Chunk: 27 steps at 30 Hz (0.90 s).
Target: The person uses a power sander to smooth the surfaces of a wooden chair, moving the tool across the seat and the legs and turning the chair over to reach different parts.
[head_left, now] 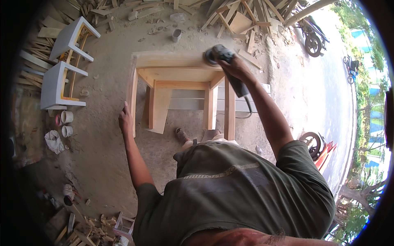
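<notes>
An unpainted wooden table [176, 61] lies tipped in front of me, its legs pointing my way. My left hand [126, 118] is closed on the outer edge of the table's left leg [134, 94]. In my right hand [238, 67] is an angle grinder [237, 85], gripped near its head. Its round disc [210, 56] is at the far right corner of the table, by the top's edge. Whether the disc touches the wood is hard to tell. A cord [249, 107] trails from the grinder's rear end.
Two pale grey stools [61, 84] stand at the left, with tubs [67, 117] close by. Scrap wood [242, 20] is heaped along the far side. A grey board [188, 103] lies behind the table legs. Motorbikes [313, 43] are by the road at the right.
</notes>
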Motion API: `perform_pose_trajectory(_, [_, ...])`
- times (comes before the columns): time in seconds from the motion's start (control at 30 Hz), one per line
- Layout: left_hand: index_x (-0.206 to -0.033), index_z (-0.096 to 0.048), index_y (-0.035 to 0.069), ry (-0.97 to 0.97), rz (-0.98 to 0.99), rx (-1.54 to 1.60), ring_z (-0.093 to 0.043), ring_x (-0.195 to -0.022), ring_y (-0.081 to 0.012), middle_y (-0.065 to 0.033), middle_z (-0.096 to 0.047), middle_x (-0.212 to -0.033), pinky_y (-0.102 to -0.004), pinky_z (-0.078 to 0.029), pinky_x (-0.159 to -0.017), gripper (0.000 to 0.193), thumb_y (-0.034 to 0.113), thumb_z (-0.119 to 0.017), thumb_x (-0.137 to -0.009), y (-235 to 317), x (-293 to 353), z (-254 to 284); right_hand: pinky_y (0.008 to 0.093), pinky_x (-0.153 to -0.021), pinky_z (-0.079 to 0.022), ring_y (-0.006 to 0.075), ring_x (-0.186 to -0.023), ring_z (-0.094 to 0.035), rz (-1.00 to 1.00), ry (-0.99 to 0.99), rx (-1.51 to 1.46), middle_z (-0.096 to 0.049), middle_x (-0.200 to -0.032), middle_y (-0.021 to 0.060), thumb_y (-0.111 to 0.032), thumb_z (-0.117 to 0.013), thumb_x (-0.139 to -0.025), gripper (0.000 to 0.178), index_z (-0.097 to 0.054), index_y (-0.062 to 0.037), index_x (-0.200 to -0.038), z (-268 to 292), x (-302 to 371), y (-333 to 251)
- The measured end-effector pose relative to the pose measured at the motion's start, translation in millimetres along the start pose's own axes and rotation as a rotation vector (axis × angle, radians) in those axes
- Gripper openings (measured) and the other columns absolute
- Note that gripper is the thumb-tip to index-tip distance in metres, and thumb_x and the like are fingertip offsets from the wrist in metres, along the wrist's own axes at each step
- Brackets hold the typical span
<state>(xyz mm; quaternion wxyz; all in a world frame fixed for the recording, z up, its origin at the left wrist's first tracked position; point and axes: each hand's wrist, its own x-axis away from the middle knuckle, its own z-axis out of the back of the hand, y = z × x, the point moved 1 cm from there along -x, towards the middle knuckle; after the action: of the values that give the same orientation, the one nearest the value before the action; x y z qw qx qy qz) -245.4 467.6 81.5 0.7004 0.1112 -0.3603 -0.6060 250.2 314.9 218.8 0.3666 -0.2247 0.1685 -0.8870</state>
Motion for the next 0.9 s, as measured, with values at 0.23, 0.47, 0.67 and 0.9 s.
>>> perform_pose_trajectory(0.23, [-0.127, -0.070, 0.004, 0.020, -0.043, -0.010, -0.066, -0.115, -0.0429, -0.0240, -0.070, -0.121, -0.0497, -0.051, -0.097, 0.081, 0.070, -0.031, -0.102, -4, -2, -4, 0.0457, -0.086, -0.055, 0.0413, -0.100, -0.071, 0.014, 0.014, -0.075, -0.071, -0.105, 0.0308, -0.066, -0.065, -0.087, 0.080, -0.066, 0.0072, -0.119, 1, 8, 8])
perform_pose_trajectory(0.47, [-0.120, -0.072, 0.002, 0.050, -0.070, -0.070, -0.068, -0.110, -0.0427, -0.0230, -0.072, -0.115, -0.0512, -0.054, -0.092, 0.078, 0.065, -0.029, -0.105, 0, 8, 2, 0.0445, -0.085, -0.056, 0.0390, -0.097, -0.073, 0.216, -0.073, -0.042, -0.072, -0.100, 0.0286, -0.070, -0.070, -0.079, 0.085, -0.069, 0.0093, -0.108, -92, -28, -138])
perform_pose_trajectory(0.67, [-0.115, -0.074, 0.003, 0.077, -0.151, -0.071, -0.068, -0.106, -0.0435, -0.0225, -0.073, -0.112, -0.0508, -0.054, -0.090, 0.078, 0.065, -0.028, -0.105, 10, 5, 3, 0.0430, -0.090, -0.056, 0.0358, -0.108, -0.070, 0.359, -0.186, -0.054, -0.070, -0.116, 0.0248, -0.072, -0.076, -0.072, 0.096, -0.062, 0.0076, -0.124, -162, -56, -260])
perform_pose_trajectory(0.9, [-0.124, -0.070, -0.001, 0.078, -0.108, -0.027, -0.068, -0.111, -0.0416, -0.0233, -0.071, -0.120, -0.0504, -0.055, -0.092, 0.080, 0.066, -0.030, -0.104, 6, 6, 2, 0.0429, -0.091, -0.056, 0.0341, -0.113, -0.069, 0.325, -0.191, -0.027, -0.069, -0.121, 0.0219, -0.071, -0.073, -0.076, 0.092, -0.060, 0.0051, -0.127, -145, -42, -231])
